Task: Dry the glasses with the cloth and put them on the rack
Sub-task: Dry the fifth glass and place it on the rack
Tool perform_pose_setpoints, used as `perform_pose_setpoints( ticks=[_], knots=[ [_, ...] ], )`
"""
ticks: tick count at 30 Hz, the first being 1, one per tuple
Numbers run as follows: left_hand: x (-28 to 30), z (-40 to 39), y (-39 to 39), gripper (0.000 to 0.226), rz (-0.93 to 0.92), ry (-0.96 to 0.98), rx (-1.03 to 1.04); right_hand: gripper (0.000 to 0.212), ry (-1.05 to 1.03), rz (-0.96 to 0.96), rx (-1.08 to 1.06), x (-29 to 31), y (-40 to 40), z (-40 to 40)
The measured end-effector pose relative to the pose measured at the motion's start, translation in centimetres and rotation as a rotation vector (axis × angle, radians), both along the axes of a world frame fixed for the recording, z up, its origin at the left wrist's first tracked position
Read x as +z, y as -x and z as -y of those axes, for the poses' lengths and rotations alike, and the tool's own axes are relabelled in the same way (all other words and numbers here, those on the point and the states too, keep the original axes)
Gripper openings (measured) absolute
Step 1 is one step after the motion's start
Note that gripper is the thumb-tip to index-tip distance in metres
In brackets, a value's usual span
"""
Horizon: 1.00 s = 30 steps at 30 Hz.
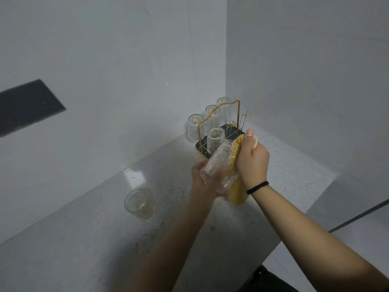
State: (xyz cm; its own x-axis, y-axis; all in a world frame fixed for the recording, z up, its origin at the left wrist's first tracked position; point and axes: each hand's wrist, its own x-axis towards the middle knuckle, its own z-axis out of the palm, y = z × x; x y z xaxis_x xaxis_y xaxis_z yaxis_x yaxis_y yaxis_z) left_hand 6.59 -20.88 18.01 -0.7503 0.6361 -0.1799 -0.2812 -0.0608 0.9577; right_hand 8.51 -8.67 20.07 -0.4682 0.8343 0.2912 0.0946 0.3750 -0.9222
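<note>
My left hand (202, 182) grips a clear embossed glass (219, 165) from below, tilted with its far end toward the rack. My right hand (253, 159) holds a yellow cloth (239, 192) against the glass's right side. Just behind them, in the corner, stands a gold wire rack (239, 114) on a dark base, with several ribbed glasses (214, 138) upside down on its prongs. Another clear glass (140, 204) stands upright on the counter to the left.
The speckled grey counter (84, 239) runs into a corner of white walls. Its right edge drops off near my right forearm. A faint ring mark (145, 243) shows on the counter in front of the standing glass. A dark panel (27, 106) sits on the left wall.
</note>
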Motion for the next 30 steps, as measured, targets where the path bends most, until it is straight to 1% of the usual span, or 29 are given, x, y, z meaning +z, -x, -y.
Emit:
perform_pose_setpoints(
  ticks=[1, 2, 3, 4, 6, 7, 8, 9, 10, 11, 13, 14, 15, 16, 17, 18, 19, 20, 21, 22, 24, 25, 26, 27, 28, 29, 30],
  knots=[
    [-0.4, -0.2, -0.1, 0.064, -0.157, 0.050, 0.060, 0.053, -0.003, 0.017, -0.001, 0.0, 0.0, 0.0],
    [-0.8, -0.3, 0.0, 0.067, -0.221, 0.078, 0.104, 0.053, -0.005, 0.025, 0.005, 0.0, 0.0, 0.0],
    [-0.9, -0.5, 0.1, 0.068, -0.167, 0.075, 0.116, 0.053, -0.008, 0.024, 0.015, 0.0, 0.0, 0.0],
    [-0.7, -0.7, 0.3, 0.067, 0.002, 0.028, 0.096, 0.053, -0.019, 0.015, 0.025, -0.2, 0.0, -0.1],
    [0.3, -0.6, 0.8, 0.056, 0.535, -0.143, -0.018, 0.050, -0.042, -0.020, 0.047, -0.4, -0.1, -0.5],
    [0.5, -0.5, 1.0, 0.052, 0.711, -0.208, -0.092, 0.049, -0.044, -0.037, 0.054, -0.5, -0.2, -0.7],
    [0.5, -0.6, 1.2, 0.053, 0.757, -0.221, -0.149, 0.048, -0.038, -0.051, 0.057, -0.5, -0.2, -1.0],
    [0.6, -0.9, 1.2, 0.056, 0.712, -0.184, -0.169, 0.049, -0.023, -0.055, 0.047, -0.5, -0.1, -1.4],
    [0.5, -1.4, 1.1, 0.057, 0.581, -0.116, -0.142, 0.050, -0.004, -0.041, 0.022, -0.5, 0.1, -1.8],
    [0.0, -2.0, 0.8, 0.059, 0.396, -0.039, -0.078, 0.051, 0.018, -0.013, -0.007, -0.6, 0.3, -2.2],
    [-1.2, -3.2, 0.5, 0.061, -0.034, 0.110, 0.046, 0.052, 0.057, 0.043, -0.053, -0.7, 0.7, -3.4],
    [-1.6, -3.7, 0.3, 0.058, -0.143, 0.144, 0.090, 0.052, 0.065, 0.057, -0.059, -0.8, 0.9, -3.9],
    [-1.7, -4.0, 0.4, 0.053, -0.126, 0.141, 0.111, 0.052, 0.060, 0.065, -0.058, -0.9, 1.0, -4.2],
    [-1.5, -4.7, 0.7, 0.046, 0.010, 0.099, 0.094, 0.052, 0.045, 0.065, -0.050, -1.2, 1.0, -4.9],
    [-0.9, -5.3, 1.2, 0.039, 0.239, 0.022, 0.066, 0.052, 0.026, 0.047, -0.030, -1.4, 0.9, -5.3],
    [-0.1, -5.5, 1.5, 0.038, 0.503, -0.074, 0.012, 0.051, 0.016, 0.019, -0.002, -1.4, 0.8, -5.8],
    [0.2, -6.2, 1.7, 0.045, 0.720, -0.158, -0.032, 0.051, 0.014, -0.008, 0.029, -1.5, 0.9, -6.6],
    [0.1, -6.6, 1.9, 0.054, 0.811, -0.181, -0.069, 0.050, 0.010, -0.023, 0.045, -1.4, 1.0, -7.2],
    [0.0, -7.1, 1.9, 0.059, 0.787, -0.136, -0.101, 0.050, 0.010, -0.025, 0.044, -1.3, 1.1, -7.7],
    [-0.1, -7.9, 1.9, 0.058, 0.676, -0.060, -0.111, 0.051, 0.024, -0.018, 0.034, -1.2, 1.4, -8.4],
    [-1.3, -9.3, 2.2, 0.044, 0.313, 0.091, -0.072, 0.053, 0.060, 0.037, -0.013, -1.2, 2.0, -9.8],
    [-1.7, -10.1, 2.3, 0.049, 0.107, 0.159, -0.035, 0.053, 0.077, 0.072, -0.025, -1.3, 2.3, -10.5],
    [-2.4, -11.0, 2.7, 0.065, -0.069, 0.216, -0.002, 0.053, 0.095, 0.100, -0.019, -1.4, 2.7, -11.5],
    [-2.9, -11.9, 2.9, 0.075, -0.161, 0.242, 0.034, 0.053, 0.104, 0.125, -0.009, -1.6, 3.1, -12.3],
    [-2.5, -12.2, 2.9, 0.074, -0.171, 0.232, 0.055, 0.053, 0.096, 0.146, -0.009, -1.6, 3.2, -12.5],
    [-2.2, -12.6, 3.2, 0.066, -0.091, 0.199, 0.074, 0.053, 0.089, 0.150, 0.000, -1.7, 3.4, -12.9],
    [-1.9, -13.5, 3.7, 0.056, 0.072, 0.152, 0.087, 0.053, 0.083, 0.134, 0.027, -2.0, 3.7, -13.8]
  ],
)
